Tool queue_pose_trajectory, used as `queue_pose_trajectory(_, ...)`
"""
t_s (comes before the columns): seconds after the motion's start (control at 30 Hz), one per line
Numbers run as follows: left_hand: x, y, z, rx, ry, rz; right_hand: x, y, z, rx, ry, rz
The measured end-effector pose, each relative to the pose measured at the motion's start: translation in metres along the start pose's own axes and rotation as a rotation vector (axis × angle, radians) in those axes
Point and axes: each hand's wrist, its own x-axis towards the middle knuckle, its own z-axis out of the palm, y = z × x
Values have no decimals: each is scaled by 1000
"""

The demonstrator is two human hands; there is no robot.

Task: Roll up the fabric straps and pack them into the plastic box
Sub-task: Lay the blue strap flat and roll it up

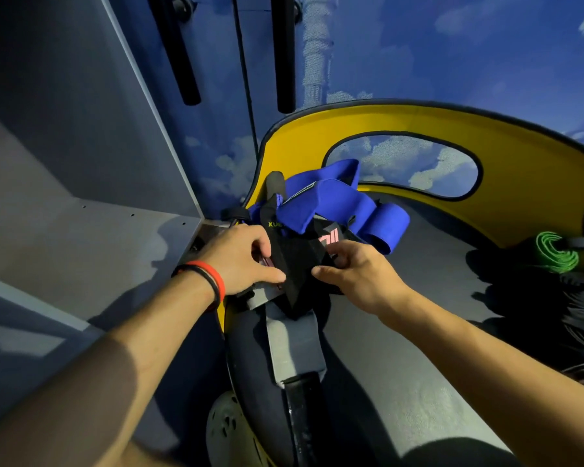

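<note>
A black fabric strap point(299, 261) with pink lettering lies over a grey padded bar in the middle of the head view. My left hand point(240, 254) pinches its left edge between thumb and fingers. My right hand point(354, 267) grips its right edge with curled fingers. Behind it a blue fabric strap point(334, 207) lies loosely folded, its end curled over at the right. A rolled green strap point(555, 252) sits at the far right among dark straps. No plastic box can be made out.
A yellow padded frame point(418, 121) with an oval cut-out curves behind the straps. A grey cabinet side point(81, 163) stands at the left. Two black bars point(179, 52) hang on the blue cloud-painted wall. A grey floor area point(402, 332) lies under my right forearm.
</note>
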Motion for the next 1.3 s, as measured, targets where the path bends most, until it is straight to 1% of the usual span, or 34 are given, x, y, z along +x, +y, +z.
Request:
queue_pose_trajectory(0.07, -2, 2, 4, 69, 11, 10, -1, 1, -1, 89, -13, 24)
queue_pose_trajectory(0.17, -1, 0, 8, 175, 58, 17, -7, -1, -8, 153, -10, 53)
queue_pose_trajectory(0.37, 2, -9, 10, 187, 158, -44, -12, 3, -39, 339, -33, 88)
queue_pose_trajectory(0.5, 6, -6, 14, 261, 170, -41, -19, 15, -48, 254, -28, 143)
queue_pose_trajectory(0.63, 9, 2, 17, 288, 131, -30, -26, 20, -52, 210, -33, 172)
queue_pose_trajectory(0.7, 8, 7, 21, 286, 129, 38, -28, 23, -59, 239, -22, 162)
queue_pose_trajectory(0.87, -1, 26, 35, 271, 198, 312, -32, 25, -76, 434, -17, 170)
queue_pose_trajectory(0.93, -4, 32, 42, 362, 147, 393, -35, 27, -80, 498, -25, 186)
queue_pose_trajectory(1.03, -3, 37, 52, 524, 97, 407, -39, 29, -84, 560, -7, 215)
queue_pose_trajectory(1.13, 3, 38, 59, 583, 126, 372, -46, 31, -87, 517, -30, 235)
queue_pose_trajectory(1.3, 7, 43, 65, 668, 200, 399, -53, 36, -91, 405, -55, 233)
